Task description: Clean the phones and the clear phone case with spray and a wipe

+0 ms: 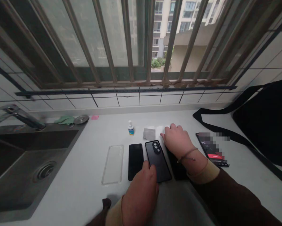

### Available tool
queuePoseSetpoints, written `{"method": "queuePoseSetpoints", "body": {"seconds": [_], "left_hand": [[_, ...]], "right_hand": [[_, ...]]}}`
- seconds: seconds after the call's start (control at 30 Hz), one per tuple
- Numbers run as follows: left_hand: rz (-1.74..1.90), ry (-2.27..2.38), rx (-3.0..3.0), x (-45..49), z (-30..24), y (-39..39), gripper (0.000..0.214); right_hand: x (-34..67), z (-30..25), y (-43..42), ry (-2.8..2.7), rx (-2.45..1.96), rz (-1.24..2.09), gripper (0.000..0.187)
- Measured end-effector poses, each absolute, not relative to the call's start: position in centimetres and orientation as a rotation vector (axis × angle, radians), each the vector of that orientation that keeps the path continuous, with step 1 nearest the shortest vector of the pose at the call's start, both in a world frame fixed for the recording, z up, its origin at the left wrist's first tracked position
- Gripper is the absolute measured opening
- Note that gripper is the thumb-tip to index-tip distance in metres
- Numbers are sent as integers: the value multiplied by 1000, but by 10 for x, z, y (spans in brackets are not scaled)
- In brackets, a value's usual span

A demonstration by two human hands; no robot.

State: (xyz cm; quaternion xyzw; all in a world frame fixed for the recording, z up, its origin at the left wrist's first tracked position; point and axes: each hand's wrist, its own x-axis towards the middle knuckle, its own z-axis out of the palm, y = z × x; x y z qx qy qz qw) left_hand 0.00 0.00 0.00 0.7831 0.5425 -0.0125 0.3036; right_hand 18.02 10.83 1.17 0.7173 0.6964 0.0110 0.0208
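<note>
My left hand [142, 191] is closed, with its fingers bent over the lower left edge of a black phone case [159, 160] with round camera openings. Whether it touches the case, and what it may hold, is hidden. Left of the case lies a black phone [135, 158], screen up. Beyond that is a clear phone case [113, 164]. My right hand [176, 138] has its fingers curled down at the top of a flat black object [177, 166], mostly covered by the hand and forearm. Anything inside that hand is out of sight.
A small white spray bottle [130, 128] and a grey square packet [149, 134] stand behind the phones. On the right are a lit phone [210, 150] and a black bag [268, 122] with its strap on the counter. A steel sink [70, 158] is at left.
</note>
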Motion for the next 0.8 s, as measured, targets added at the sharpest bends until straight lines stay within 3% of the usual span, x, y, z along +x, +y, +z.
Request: {"method": "queuePoseSetpoints", "body": {"seconds": [0.3,0.5,0.7,0.8], "left_hand": [[-1,1412,2029,-5,4,-2,36],[28,1380,1992,-13,8,-4,34],[322,1350,2103,-42,23,33,20],[558,1399,2134,-64,28,62,24]], "right_hand": [[159,0,183,2425,1841,-127,26],[155,-20,190,2466,1792,-126,28],[155,-19,198,2480,1846,-54,33],[152,-12,198,2470,1904,-35,32]]}}
